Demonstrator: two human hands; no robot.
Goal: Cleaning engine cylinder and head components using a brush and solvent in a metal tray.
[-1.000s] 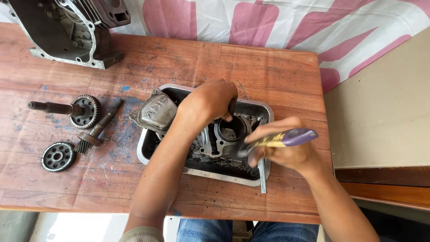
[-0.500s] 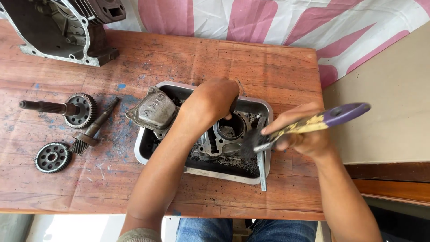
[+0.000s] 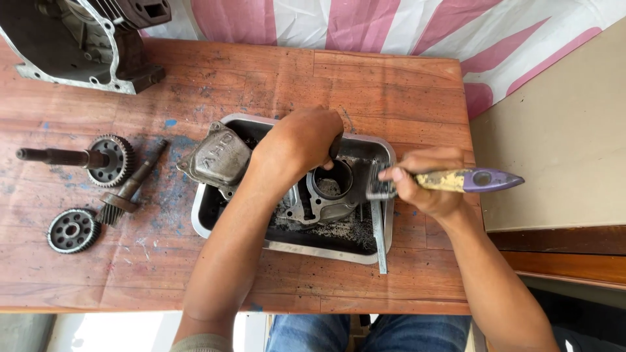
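Note:
A grimy engine cylinder block (image 3: 329,192) with a round bore lies in a rectangular metal tray (image 3: 326,248) on the wooden table. My left hand (image 3: 297,140) grips the block's upper edge and holds it in the tray. My right hand (image 3: 424,182) is closed on a paint brush with a purple and yellow handle (image 3: 476,179). The brush's head rests at the block's right side, over the tray's right rim. A grey valve cover (image 3: 218,160) leans on the tray's upper left corner.
A geared shaft (image 3: 78,158), a smaller toothed shaft (image 3: 130,189) and a loose black gear (image 3: 72,229) lie at the left. An engine crankcase (image 3: 78,39) stands at the back left. A flat metal strip (image 3: 378,234) crosses the tray's right rim. A striped cloth hangs behind.
My right hand has swung the brush back left and down to the block, its handle now level. My left hand stays on the block.

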